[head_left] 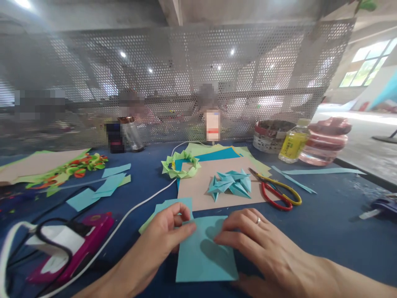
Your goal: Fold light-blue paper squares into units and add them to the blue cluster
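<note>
A light blue square of paper (204, 256) lies on the blue table (325, 223) right in front of me. My left hand (169, 234) pinches its upper left corner, fingers closed on the edge. My right hand (248, 240), with a ring on one finger, presses flat on the sheet's upper right part, fingers stretched out. More light blue sheets (173, 205) lie just behind the left hand.
Folded blue paper pieces (231, 184) sit on a beige sheet (198, 190), beside a green paper ring (180, 165). Red-and-yellow scissors (277, 192) lie to the right. A pink glue gun (71, 244) with white cable rests at left. Bottles, jars and a mesh screen (186, 82) stand behind.
</note>
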`<state>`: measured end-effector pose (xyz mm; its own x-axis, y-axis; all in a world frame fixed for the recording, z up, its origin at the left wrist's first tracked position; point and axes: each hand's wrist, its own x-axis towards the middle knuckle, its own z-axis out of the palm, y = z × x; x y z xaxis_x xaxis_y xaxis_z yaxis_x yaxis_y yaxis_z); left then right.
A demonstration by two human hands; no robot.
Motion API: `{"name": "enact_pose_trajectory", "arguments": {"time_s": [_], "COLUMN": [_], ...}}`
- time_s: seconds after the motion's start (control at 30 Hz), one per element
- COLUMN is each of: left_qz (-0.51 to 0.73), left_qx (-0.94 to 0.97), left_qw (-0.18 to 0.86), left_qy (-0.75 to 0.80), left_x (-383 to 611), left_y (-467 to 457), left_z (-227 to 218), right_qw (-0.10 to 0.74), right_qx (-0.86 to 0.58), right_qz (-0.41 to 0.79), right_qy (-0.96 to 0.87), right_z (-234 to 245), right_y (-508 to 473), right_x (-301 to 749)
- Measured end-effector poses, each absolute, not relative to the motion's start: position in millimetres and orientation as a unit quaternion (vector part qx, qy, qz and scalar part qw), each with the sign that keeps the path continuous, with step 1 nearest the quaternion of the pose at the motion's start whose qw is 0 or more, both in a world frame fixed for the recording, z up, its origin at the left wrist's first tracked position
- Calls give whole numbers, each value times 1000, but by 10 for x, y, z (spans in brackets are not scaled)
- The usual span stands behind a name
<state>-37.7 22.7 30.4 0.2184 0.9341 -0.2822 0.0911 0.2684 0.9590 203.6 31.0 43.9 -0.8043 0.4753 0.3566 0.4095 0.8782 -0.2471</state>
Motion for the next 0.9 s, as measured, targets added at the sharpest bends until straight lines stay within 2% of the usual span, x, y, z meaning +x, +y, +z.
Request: {"name": "enact_pose_trajectory", "arguments": {"time_s": [0.2,0.37,0.43,0.53,0.6,0.7,0.8,0.9], "left_qz": [351,379,395,395,359,300,319,372], "left_qx": [494,541,581,722,814,878,890,885], "left_qw": [611,551,494,325,213,105,38,29], "left_qy": [509,510,512,466,404,358,323,278], "left_x": [-327,-337,-359,-412,-438,-437,-412,-396], "left_y": [217,221,192,112,64,58,129,186], "left_z": [205,77,68,128,188,214,108,-50], "right_qw": [263,273,271,254,244,240,226,188], "right_qx": [-181,-152,-169,-186,-188,-194,-202,-220], "right_qz": [9,9,17,50,72,84,90,86], "right_qy": [-948,-950,-948,-948,-949,-947,-949,-953], "right_z": [367,332,311,287,286,302,328,356], "right_y": [334,371,406,439,437,414,386,359], "right_x": [2041,2058,2064,2076,2084,2086,2071,2054]}}
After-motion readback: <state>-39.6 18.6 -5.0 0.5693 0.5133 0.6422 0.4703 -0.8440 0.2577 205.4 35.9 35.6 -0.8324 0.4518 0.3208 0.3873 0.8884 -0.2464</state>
